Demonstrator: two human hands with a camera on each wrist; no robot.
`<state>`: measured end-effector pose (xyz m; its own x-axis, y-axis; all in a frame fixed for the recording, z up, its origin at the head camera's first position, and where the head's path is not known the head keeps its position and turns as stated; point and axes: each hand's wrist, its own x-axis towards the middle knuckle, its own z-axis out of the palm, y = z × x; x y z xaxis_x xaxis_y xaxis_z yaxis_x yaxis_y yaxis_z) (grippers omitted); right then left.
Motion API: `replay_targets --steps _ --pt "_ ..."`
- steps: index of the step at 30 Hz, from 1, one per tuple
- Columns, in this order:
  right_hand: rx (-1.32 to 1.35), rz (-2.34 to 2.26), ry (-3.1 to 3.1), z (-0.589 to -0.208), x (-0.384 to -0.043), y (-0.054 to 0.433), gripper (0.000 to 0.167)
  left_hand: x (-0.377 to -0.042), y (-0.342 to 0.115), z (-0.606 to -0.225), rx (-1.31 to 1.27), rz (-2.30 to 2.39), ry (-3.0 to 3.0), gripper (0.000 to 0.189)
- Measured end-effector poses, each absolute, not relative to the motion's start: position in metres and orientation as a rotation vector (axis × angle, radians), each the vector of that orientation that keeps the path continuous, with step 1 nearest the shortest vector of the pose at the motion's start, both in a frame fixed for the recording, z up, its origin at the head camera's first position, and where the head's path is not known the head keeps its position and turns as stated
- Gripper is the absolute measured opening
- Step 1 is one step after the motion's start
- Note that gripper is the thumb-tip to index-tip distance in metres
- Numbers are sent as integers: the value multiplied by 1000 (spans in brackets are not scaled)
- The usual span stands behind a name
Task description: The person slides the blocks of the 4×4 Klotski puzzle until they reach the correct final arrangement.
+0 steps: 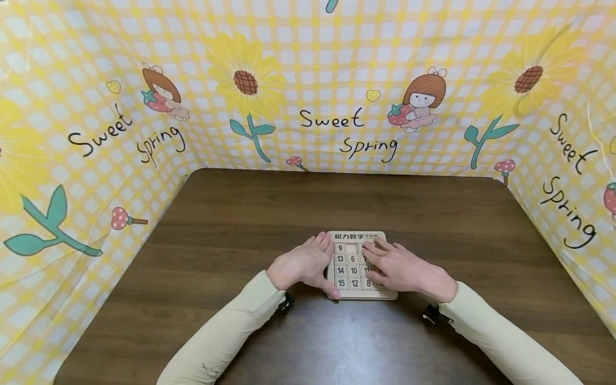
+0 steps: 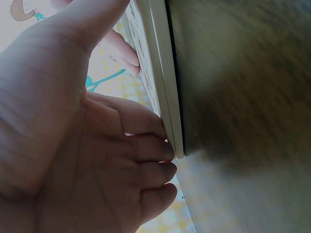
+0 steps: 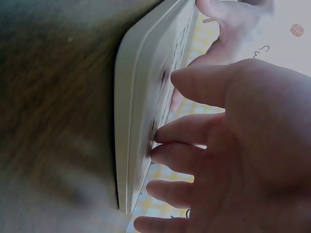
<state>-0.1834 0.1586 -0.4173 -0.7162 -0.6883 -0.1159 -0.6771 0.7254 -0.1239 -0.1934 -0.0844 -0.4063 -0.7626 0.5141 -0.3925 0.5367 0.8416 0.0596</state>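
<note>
A light wooden number slide puzzle (image 1: 363,294) lies flat on the table, with square numbered tiles in its frame. An empty slot (image 1: 352,248) shows in the top row, between the 9 tile (image 1: 340,248) and a tile partly under the right fingers. My left hand (image 1: 310,262) rests along the puzzle's left edge, fingers fairly straight against its side, thumb at the near left corner. Over the right columns lies my right hand (image 1: 409,269), hiding several tiles. In the right wrist view, its index and middle fingertips (image 3: 160,136) touch the tiles while the other fingers extend loosely.
The dark brown wooden table (image 1: 260,208) extends on all sides of the puzzle. A yellow checked cloth (image 1: 332,64) with flowers and lettering hangs behind it and along both sides. Black wrist straps (image 1: 435,314) sit at the cuffs of the pale sleeves.
</note>
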Motion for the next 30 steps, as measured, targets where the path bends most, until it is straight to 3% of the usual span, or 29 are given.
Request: replay_targets --steps 30 --pt "-1216 -72 2784 -420 -186 138 59 -195 -85 -408 781 -66 2620 127"
